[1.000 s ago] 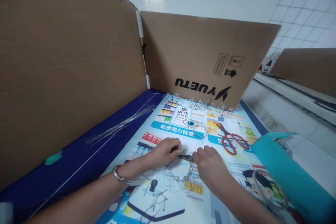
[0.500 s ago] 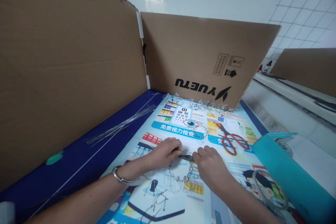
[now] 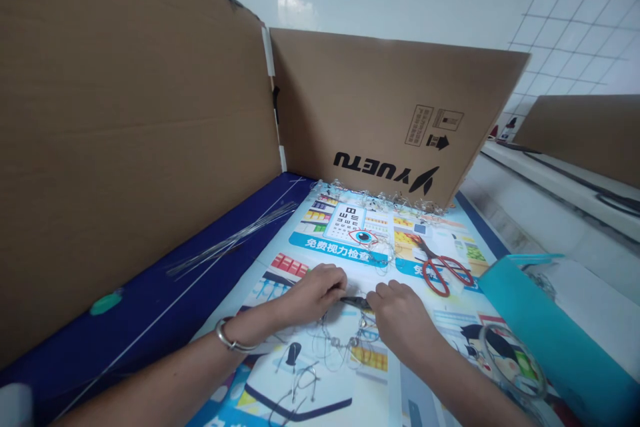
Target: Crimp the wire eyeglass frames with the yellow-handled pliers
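Dark-jawed pliers [image 3: 356,302] point left out of my right hand [image 3: 403,317], whose closed fingers hide the handles. Their tips reach the fingertips of my left hand [image 3: 317,292], which is closed in a pinch at the end of a thin wire. A tangle of thin bent wire [image 3: 345,342] with small shiny loops hangs or lies below both hands. I cannot make out exactly where the jaws bite. A silver bangle [image 3: 234,337] circles my left wrist. More bent wire pieces [image 3: 306,380] lie nearer to me on the printed sheet [image 3: 325,407].
Red-handled scissors [image 3: 443,270] lie beyond my right hand. Tall cardboard panels [image 3: 390,100] enclose the far and left sides. Straight wires [image 3: 233,240] lie on the blue surface at left. A wire coil [image 3: 515,363] and a teal box [image 3: 555,327] stand at right.
Hardly anything differs. Both hands stay in place with the pliers between them; the view has shifted very slightly.
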Demonstrator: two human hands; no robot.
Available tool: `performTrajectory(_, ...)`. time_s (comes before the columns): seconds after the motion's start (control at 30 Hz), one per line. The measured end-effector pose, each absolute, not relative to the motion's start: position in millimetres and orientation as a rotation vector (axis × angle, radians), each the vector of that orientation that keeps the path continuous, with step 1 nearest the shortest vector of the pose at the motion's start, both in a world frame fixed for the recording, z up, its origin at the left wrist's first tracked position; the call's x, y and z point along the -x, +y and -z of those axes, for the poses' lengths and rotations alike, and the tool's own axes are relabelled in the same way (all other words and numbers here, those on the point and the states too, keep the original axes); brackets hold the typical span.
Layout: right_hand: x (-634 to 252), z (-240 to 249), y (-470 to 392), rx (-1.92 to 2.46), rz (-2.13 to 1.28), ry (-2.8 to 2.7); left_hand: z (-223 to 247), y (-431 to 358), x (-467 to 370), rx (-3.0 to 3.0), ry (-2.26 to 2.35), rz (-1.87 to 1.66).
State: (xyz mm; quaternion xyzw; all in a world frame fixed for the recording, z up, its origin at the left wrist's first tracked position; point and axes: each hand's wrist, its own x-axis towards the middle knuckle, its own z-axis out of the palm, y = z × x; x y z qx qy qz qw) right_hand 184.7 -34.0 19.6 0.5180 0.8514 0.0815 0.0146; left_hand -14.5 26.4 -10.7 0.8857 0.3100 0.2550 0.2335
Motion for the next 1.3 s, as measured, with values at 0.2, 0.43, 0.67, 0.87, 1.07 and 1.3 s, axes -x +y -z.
performTrajectory(0.2,-185.6,-19.7,-32.5,-1.622,-0.232,2.656,9.3,26.2,14.3,-2.427,0.834,-0.708)
performTrajectory(0.43,-191.1,-18.5,-30.5,-1.627,-0.272,2.698,14.3,32.6,18.8,-2.335,0.907,-0.73)
performTrajectory(0.67,-192.1,-21.3,-28.7,-1.594,-0.313,2.737,11.9,34.3,22.4,-2.298,0.849,-0.733)
performTrajectory(0.87,-192.0,-19.7,-28.9,-1.58,-0.338,2.758,11.0,33.7,21.6,-2.314,0.79,-0.752)
performTrajectory(1.07,-189.5,-16.7,-30.0,-1.573,-0.342,2.752,11.4,33.9,21.2,-2.337,0.733,-0.765)
performTrajectory(1.3,-189.4,-15.2,-30.2,-1.573,-0.34,2.766,12.4,32.3,20.1,-2.344,0.743,-0.761)
